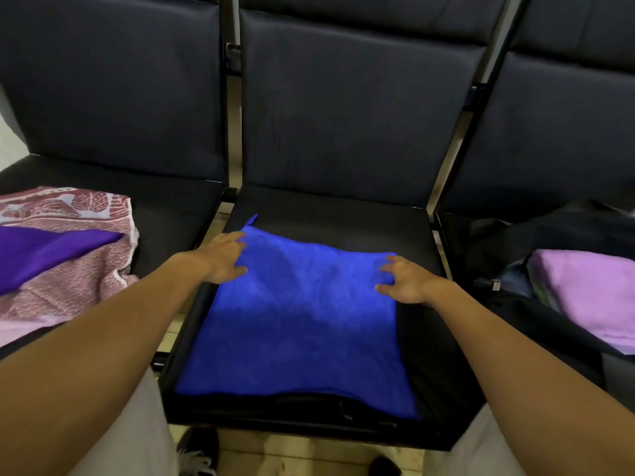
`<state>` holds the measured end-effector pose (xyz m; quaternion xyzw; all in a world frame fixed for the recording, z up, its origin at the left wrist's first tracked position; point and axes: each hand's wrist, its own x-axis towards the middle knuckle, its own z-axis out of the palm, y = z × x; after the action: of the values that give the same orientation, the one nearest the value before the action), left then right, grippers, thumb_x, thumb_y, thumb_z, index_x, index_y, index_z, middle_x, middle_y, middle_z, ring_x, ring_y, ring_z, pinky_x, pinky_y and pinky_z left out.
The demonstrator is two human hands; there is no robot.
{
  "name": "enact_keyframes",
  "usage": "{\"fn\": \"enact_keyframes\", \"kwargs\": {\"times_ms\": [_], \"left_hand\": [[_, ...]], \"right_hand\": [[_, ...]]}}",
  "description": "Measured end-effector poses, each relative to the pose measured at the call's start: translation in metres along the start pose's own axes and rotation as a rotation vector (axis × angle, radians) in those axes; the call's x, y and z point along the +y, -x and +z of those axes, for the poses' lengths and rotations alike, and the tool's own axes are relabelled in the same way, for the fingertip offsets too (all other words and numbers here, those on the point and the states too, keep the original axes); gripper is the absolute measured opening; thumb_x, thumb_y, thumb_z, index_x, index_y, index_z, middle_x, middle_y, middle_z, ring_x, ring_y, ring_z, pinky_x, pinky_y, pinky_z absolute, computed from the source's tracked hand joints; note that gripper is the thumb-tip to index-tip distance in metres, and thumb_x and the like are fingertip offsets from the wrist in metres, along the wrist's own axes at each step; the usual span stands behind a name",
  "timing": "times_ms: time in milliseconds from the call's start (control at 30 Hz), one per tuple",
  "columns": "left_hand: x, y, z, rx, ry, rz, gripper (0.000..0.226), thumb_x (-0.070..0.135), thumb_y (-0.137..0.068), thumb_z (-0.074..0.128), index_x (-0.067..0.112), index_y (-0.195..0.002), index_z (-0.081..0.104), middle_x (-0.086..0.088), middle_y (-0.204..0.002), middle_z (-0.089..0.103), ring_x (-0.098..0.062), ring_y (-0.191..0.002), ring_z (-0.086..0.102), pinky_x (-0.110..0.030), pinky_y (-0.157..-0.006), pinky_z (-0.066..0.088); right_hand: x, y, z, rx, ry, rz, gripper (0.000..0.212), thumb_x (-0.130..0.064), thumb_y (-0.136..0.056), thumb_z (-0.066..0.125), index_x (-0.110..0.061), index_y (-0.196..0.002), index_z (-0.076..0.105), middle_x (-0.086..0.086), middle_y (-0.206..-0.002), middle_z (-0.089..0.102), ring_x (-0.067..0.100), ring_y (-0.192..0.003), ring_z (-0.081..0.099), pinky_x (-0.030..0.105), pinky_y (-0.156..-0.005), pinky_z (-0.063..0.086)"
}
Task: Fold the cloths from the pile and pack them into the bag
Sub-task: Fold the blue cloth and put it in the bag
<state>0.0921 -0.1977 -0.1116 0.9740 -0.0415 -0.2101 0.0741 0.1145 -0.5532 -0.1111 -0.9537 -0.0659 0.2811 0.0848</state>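
Blue cloth (299, 317) lies spread flat on the middle seat (343, 214) of a row of dark padded chairs, covering most of the seat pan; its near edge reaches the seat's front lip, and a small loop tab sticks up at the far-left corner.

Left hand (220, 257) rests on the cloth's far-left corner area, fingers (237, 237) spread and fairly straight, tips pressing on the fabric w/ thumb lower down on the edge. Not curled round anything. Right hand (407, 280) sits at the far-right edge of the cloth, fingers bent loosely, tips touching the fabric near the corner; can't tell for sure if it pinches the edge or just presses it. Both forearms reach in from the bottom corners.

Left seat: pile of cloths, w/ a pink-and-white leaf-patterned cloth (68, 269) underneath and a purple cloth (37, 252) draped across it.

Right seat: dark bag (549, 242) lying open, w/ a folded lilac cloth (594, 293) inside it, just beside a zip edge at the bag's mouth.

Light-coloured trousers show at both lower sides of the view, and dark shoes (199, 448) stand on the tiled floor below the seat's front edge.
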Motion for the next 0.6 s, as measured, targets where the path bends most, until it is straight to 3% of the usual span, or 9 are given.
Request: {"fn": "enact_keyframes", "kwargs": {"times_ms": [133,267,333,400,467,533,600], "left_hand": [[-0.006,-0.017,0.002,0.019,0.024,0.027,0.051,0.029,-0.098,0.053,0.016,-0.145,0.036,-0.002,-0.162,0.007,-0.024,-0.147,0.014,-0.038,-0.119,0.020],[-0.010,-0.027,0.005,0.015,-0.077,0.017,0.044,0.031,-0.098,0.050,0.019,-0.139,0.041,-0.003,-0.162,0.009,-0.025,-0.144,0.018,-0.034,-0.114,0.023],[-0.008,-0.031,0.002,0.024,-0.087,0.020,0.038,0.027,-0.098,0.050,0.018,-0.134,0.047,-0.003,-0.162,0.008,-0.026,-0.143,0.021,-0.035,-0.113,0.025],[-0.005,-0.032,0.001,0.008,-0.074,0.025,0.025,0.022,-0.097,0.051,0.015,-0.120,0.057,-0.004,-0.162,0.006,-0.028,-0.142,0.024,-0.038,-0.113,0.028],[-0.001,-0.032,-0.001,0.016,-0.050,0.023,0.013,0.018,-0.095,0.054,0.014,-0.101,0.064,-0.007,-0.160,0.020,-0.028,-0.138,0.034,-0.041,-0.111,0.034],[0.001,-0.033,-0.002,0.070,0.003,0.011,0.009,0.018,-0.093,0.055,0.015,-0.088,0.061,-0.011,-0.138,0.050,-0.026,-0.117,0.054,-0.042,-0.099,0.046],[0.003,-0.031,-0.004,0.104,0.027,-0.005,0.008,0.018,-0.093,0.056,0.014,-0.088,0.061,-0.009,-0.107,0.063,-0.021,-0.090,0.061,-0.035,-0.079,0.051]], "right_hand": [[0.006,-0.014,0.001,0.054,0.033,-0.023,0.047,-0.033,-0.100,0.056,-0.020,-0.144,0.051,0.003,-0.167,0.003,0.021,-0.153,0.012,0.037,-0.121,0.019],[0.010,-0.019,0.001,0.090,-0.017,-0.020,0.029,-0.027,-0.099,0.058,-0.021,-0.127,0.067,0.004,-0.166,0.012,0.022,-0.152,0.015,0.037,-0.121,0.019],[0.009,-0.019,0.003,0.115,0.033,-0.034,0.023,-0.025,-0.099,0.058,-0.019,-0.116,0.072,0.003,-0.163,0.024,0.025,-0.147,0.027,0.039,-0.119,0.026],[0.005,-0.020,0.005,0.150,0.069,-0.039,0.017,-0.024,-0.096,0.061,-0.017,-0.106,0.073,0.003,-0.147,0.045,0.023,-0.127,0.050,0.038,-0.106,0.043],[0.003,-0.021,0.005,0.176,0.070,-0.035,0.009,-0.024,-0.093,0.064,-0.020,-0.100,0.069,0.001,-0.129,0.055,0.019,-0.108,0.058,0.035,-0.092,0.050],[0.001,-0.020,0.005,0.186,0.051,-0.052,0.003,-0.022,-0.092,0.065,-0.022,-0.094,0.067,-0.001,-0.120,0.057,0.016,-0.101,0.058,0.033,-0.086,0.050],[0.001,-0.018,0.001,0.222,0.019,-0.065,0.006,-0.019,-0.093,0.064,-0.025,-0.093,0.068,-0.002,-0.118,0.058,0.017,-0.101,0.058,0.032,-0.084,0.049]]}}
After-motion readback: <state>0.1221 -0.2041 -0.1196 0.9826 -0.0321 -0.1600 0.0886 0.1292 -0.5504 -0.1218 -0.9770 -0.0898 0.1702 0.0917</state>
